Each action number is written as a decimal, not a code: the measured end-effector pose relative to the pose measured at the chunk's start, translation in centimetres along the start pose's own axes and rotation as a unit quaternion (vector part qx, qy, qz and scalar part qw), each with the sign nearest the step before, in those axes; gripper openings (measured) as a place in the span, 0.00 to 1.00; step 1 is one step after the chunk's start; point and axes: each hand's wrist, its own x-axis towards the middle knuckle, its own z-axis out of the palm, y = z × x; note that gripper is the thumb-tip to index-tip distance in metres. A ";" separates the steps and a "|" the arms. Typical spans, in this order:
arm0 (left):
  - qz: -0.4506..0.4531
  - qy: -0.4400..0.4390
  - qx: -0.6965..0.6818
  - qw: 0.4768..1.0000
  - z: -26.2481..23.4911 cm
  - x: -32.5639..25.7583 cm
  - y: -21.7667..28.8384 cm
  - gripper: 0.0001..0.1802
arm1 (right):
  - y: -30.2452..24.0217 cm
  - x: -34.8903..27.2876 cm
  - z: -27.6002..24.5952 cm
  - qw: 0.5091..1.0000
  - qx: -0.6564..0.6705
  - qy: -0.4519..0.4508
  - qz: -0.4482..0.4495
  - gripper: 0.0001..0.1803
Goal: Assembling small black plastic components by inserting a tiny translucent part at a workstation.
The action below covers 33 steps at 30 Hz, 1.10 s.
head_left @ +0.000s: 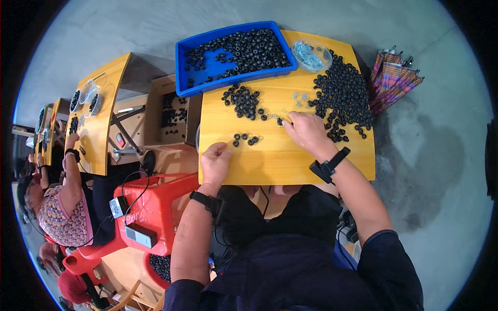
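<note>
My left hand (215, 161) rests at the left front of the yellow table (249, 168), its fingers curled in with the thumb against them. Whatever they may hold is hidden. Just beyond it lie several loose black ring-shaped pieces (244, 137). Farther right, my right hand (307, 133) reaches over the tabletop with its fingers bent together. Its fingertips are beside a small black piece (280, 122) and a few tiny silvery bits (271, 116); what is between them is too small to make out. Both wrists wear black bands.
A blue tray (184, 67) of black pieces overhangs the far left corner. Behind sits a see-through tub (309, 69) of bluish small parts. Black pieces lie in a small pile (244, 102) and a large one (342, 88). A red stool (155, 207), cardboard box (155, 111) and plaid umbrella (391, 80) flank the table.
</note>
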 end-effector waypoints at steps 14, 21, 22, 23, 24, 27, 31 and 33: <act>-0.054 -0.007 -0.035 0.998 0.1 0.2 1.0 0.12 | 0.0 1.5 1.3 0.994 -0.066 -0.079 0.048 0.11; -0.055 0.002 -0.035 0.998 0.1 0.3 1.4 0.11 | 1.7 0.3 -0.1 0.994 -0.061 -0.055 0.068 0.10; -0.057 0.002 -0.032 0.998 0.1 0.3 1.4 0.11 | 1.7 0.2 -0.3 0.996 -0.062 -0.029 0.064 0.10; -0.057 0.001 -0.031 0.998 0.2 0.4 1.4 0.11 | 1.7 0.0 -0.5 0.996 -0.064 -0.003 0.061 0.11; -0.061 0.003 -0.034 0.998 0.1 0.4 1.4 0.11 | 1.5 -0.1 -0.5 0.996 -0.063 -0.003 0.061 0.11; -0.063 0.009 -0.039 0.997 0.1 0.4 1.3 0.11 | 1.2 -0.3 -0.4 0.997 -0.073 0.038 0.002 0.12; -0.071 0.005 -0.052 0.996 0.2 0.5 1.7 0.10 | 1.6 -0.7 0.4 0.988 -0.112 0.062 -0.092 0.12; -0.072 0.003 -0.051 0.996 0.2 0.5 1.6 0.10 | 1.7 -1.0 0.5 0.987 -0.115 0.055 -0.099 0.11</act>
